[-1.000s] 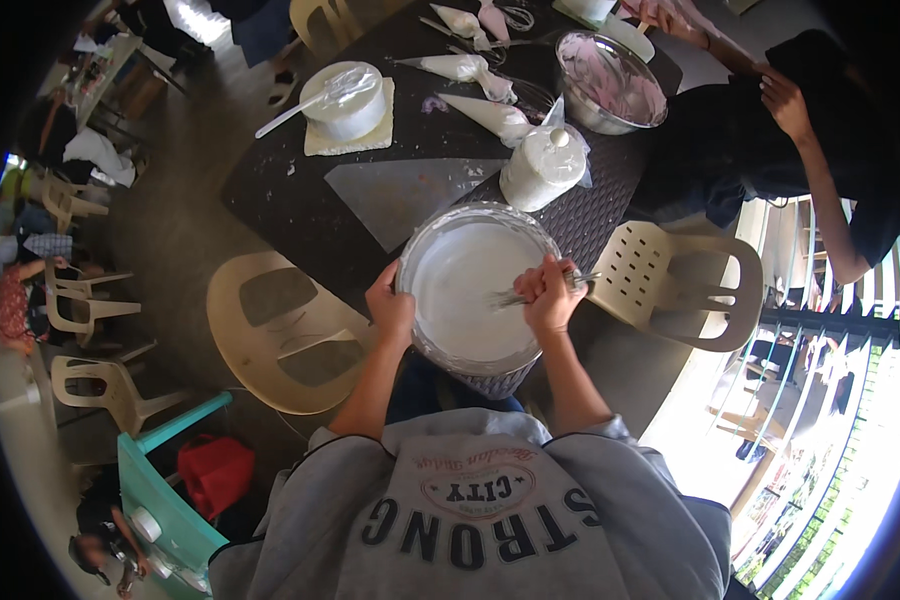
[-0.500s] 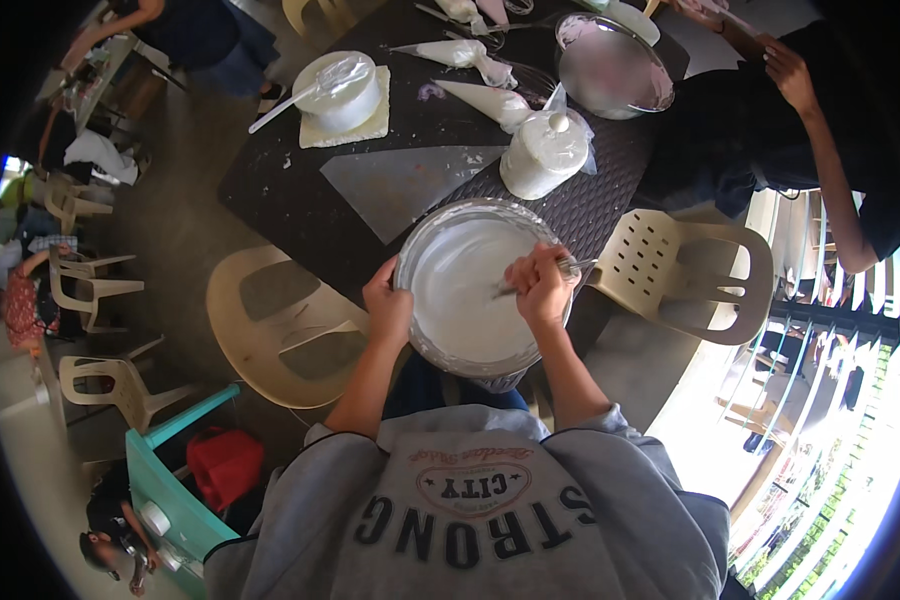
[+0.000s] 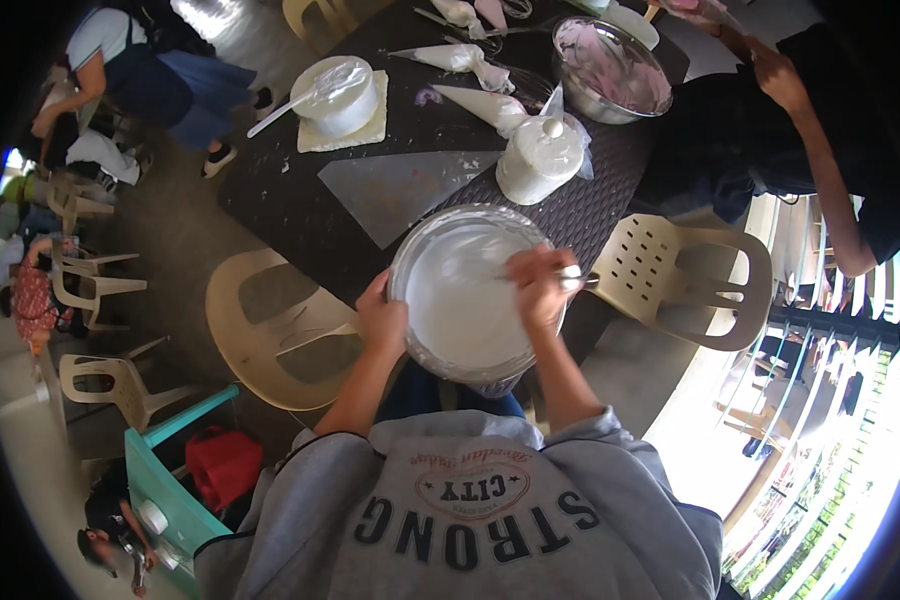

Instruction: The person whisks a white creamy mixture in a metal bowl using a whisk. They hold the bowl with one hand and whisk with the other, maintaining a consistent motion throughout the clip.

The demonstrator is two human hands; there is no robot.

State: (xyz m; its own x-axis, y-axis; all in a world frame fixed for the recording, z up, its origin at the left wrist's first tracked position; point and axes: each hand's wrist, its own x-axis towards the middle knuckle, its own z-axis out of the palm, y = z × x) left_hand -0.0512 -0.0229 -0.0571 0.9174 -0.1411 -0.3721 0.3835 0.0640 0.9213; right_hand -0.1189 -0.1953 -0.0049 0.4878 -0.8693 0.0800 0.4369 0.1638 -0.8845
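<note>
1. Step in hand, I'd say: whisking the white mixture [image 3: 460,325] in the bowl [image 3: 478,376], which sits over the worktop [image 3: 280,220]'s near corner (can't tell if the corner takes any weight).
2. Left hand [image 3: 382,316] is clamped on the bowl's left side, steadying it.
3. Right hand [image 3: 538,288] is blurry but wrapped round the whisk [image 3: 571,278], handle end poking out to the right.
4. Next move, imo: a firm left grip and even strokes round the wall, no slopping.
</note>
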